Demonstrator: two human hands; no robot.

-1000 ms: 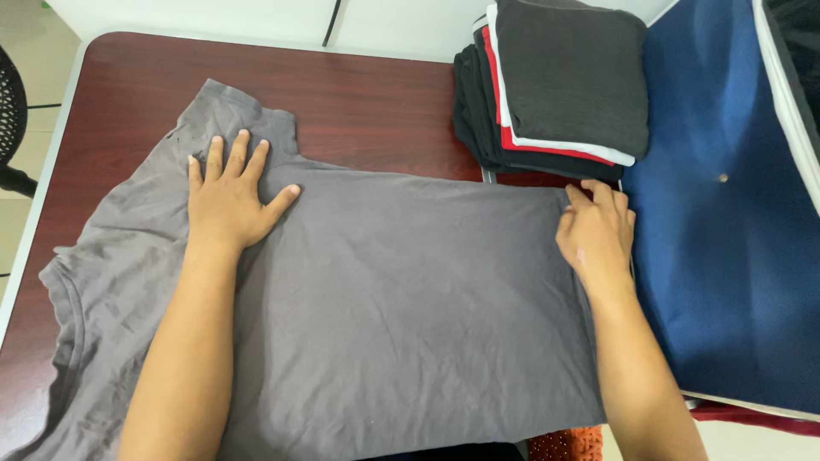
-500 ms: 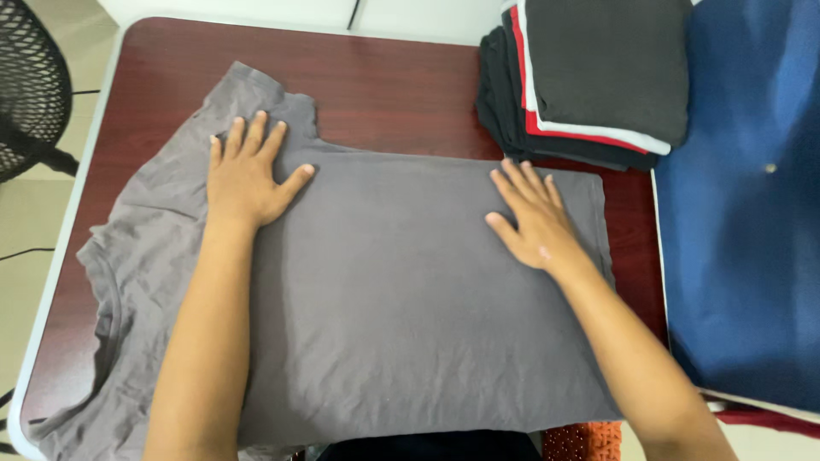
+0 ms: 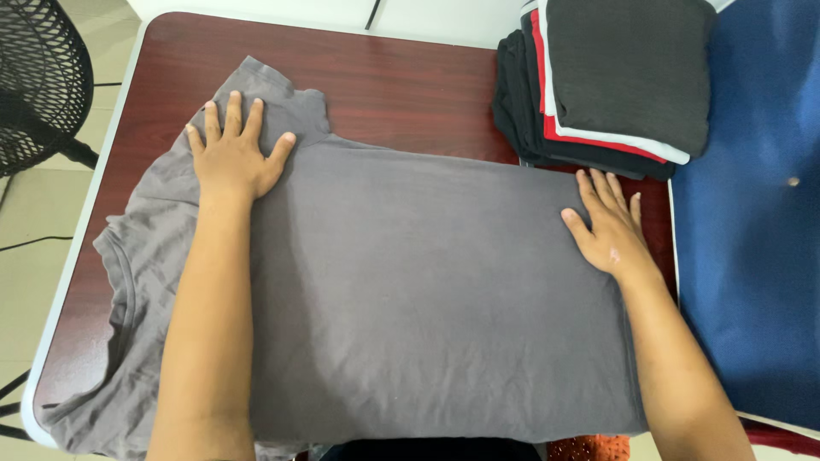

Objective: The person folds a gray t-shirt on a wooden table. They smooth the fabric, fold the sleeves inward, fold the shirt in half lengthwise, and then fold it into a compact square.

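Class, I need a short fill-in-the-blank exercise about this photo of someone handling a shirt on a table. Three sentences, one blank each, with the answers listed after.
1. Both hands lie flat, palms down, on a ____ T-shirt spread over the table.
2. The left hand presses near the shirt's ____, at the left end.
3. The stack of folded clothes sits just beyond the ____ hand.

Missing words: grey; sleeve; right

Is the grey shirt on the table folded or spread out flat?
Spread out. The grey shirt lies flat over the table, a sleeve showing, under the left hand and right hand.
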